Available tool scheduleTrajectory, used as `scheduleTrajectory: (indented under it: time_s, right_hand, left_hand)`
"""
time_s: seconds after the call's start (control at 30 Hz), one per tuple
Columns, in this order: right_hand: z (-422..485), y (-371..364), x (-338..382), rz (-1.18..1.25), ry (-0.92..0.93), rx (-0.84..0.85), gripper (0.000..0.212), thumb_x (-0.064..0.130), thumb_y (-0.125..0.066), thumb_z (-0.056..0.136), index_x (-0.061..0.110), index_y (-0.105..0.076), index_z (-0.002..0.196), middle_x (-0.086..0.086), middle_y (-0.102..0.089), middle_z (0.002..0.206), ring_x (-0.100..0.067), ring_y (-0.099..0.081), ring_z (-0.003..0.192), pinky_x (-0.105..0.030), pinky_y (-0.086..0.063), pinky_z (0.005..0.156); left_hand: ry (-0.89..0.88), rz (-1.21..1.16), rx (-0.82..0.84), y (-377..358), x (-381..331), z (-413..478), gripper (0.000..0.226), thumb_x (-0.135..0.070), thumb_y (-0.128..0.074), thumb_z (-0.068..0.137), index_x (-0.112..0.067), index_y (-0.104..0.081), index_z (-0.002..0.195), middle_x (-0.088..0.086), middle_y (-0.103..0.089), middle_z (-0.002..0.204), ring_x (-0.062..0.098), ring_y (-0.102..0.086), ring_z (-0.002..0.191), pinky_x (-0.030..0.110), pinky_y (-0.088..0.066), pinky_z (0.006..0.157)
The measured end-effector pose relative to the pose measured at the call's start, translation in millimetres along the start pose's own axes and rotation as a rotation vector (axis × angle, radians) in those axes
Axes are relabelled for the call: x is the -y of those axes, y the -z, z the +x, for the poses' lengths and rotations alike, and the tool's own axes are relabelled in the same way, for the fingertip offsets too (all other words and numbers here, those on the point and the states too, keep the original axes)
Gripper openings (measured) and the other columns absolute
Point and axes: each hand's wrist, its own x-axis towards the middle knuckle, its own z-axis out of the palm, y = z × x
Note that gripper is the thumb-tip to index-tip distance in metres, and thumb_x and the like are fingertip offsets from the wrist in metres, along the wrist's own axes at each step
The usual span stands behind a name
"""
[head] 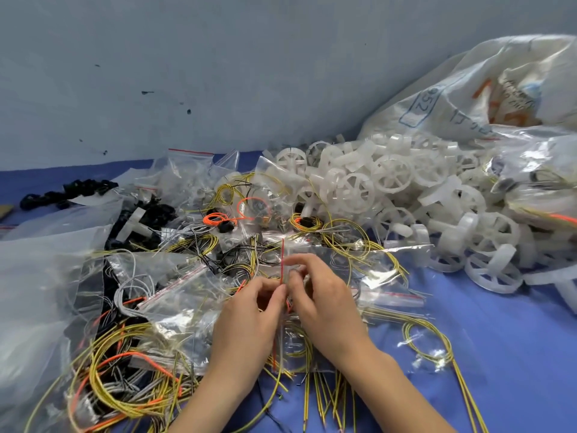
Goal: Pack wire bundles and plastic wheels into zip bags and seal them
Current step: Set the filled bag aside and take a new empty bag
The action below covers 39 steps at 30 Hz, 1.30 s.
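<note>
Two hands meet in middle, low down. Left hand (249,314) and right hand (318,301) both pinch red-striped edge of zip bag (292,343), fingers curled tight on it. Bag stands on its side between hands, red stripe running up and down, over yellow wires (324,398) on blue cloth (505,354). Big pile of white wheels (390,182) behind, to right. Messy wire heap (125,385) at left. More clear bags (175,295) beside left hand. Big white sack (468,89) far right.
</note>
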Motion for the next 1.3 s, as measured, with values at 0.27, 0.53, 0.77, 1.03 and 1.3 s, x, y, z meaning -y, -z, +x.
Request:
scheduleTrajectory:
  time_s: [0.27, 0.53, 0.77, 1.03, 1.3]
  right_hand:
    - [1, 0, 1, 0.177, -0.081, 0.055, 0.005, 0.038, -0.054, 0.1, 0.034, -0.056, 0.097, 0.012, -0.065, 0.077, -0.006, -0.063, 0.068, -0.021, -0.047, 0.058]
    - [3, 1, 2, 0.294, -0.162, 0.072, 0.004, 0.03, -0.058, 0.098, 0.034, -0.061, 0.099, 0.015, -0.067, 0.087, -0.009, -0.067, 0.069, -0.026, -0.054, 0.061]
    - [4, 1, 2, 0.425, -0.311, 0.157, 0.018, 0.028, -0.062, 0.095, 0.035, -0.065, 0.111, 0.003, -0.07, 0.086, -0.009, -0.068, 0.07, -0.024, -0.056, 0.058]
    - [7, 8, 10, 0.56, -0.385, 0.202, 0.028, 0.011, -0.063, 0.095, 0.019, -0.067, 0.121, -0.002, -0.07, 0.09, -0.009, -0.069, 0.075, -0.018, -0.054, 0.063]
    - [6, 10, 11, 0.537, -0.342, 0.248, 0.03, 0.014, -0.062, 0.095, 0.028, -0.063, 0.121, 0.018, -0.07, 0.093, -0.007, -0.07, 0.088, -0.026, -0.059, 0.078]
  left_hand:
    - [0.007, -0.067, -0.007, 1, 0, 0, 0.016, -0.046, -0.054, 0.094, -0.037, -0.066, 0.088, -0.017, -0.069, 0.076, 0.002, -0.063, 0.066, 0.038, -0.054, 0.06]
    - [0.014, -0.063, 0.028, 4, -3, -1, 0.033, -0.057, -0.036, 0.096, -0.041, -0.065, 0.094, -0.016, -0.07, 0.079, 0.005, -0.066, 0.073, 0.044, -0.055, 0.065]
    - [0.091, -0.243, 0.112, 10, -6, 5, 0.024, -0.037, -0.049, 0.1, -0.033, -0.071, 0.089, -0.007, -0.074, 0.078, 0.013, -0.071, 0.072, 0.041, -0.059, 0.067]
    - [0.239, -0.427, 0.233, 23, -12, 12, 0.017, -0.031, -0.057, 0.097, -0.019, -0.068, 0.101, 0.002, -0.074, 0.069, 0.004, -0.063, 0.048, 0.012, -0.042, 0.043]
    - [0.272, -0.422, 0.226, 28, -10, 14, 0.015, -0.036, -0.058, 0.095, -0.028, -0.067, 0.103, -0.002, -0.075, 0.086, 0.006, -0.069, 0.07, 0.024, -0.046, 0.049]
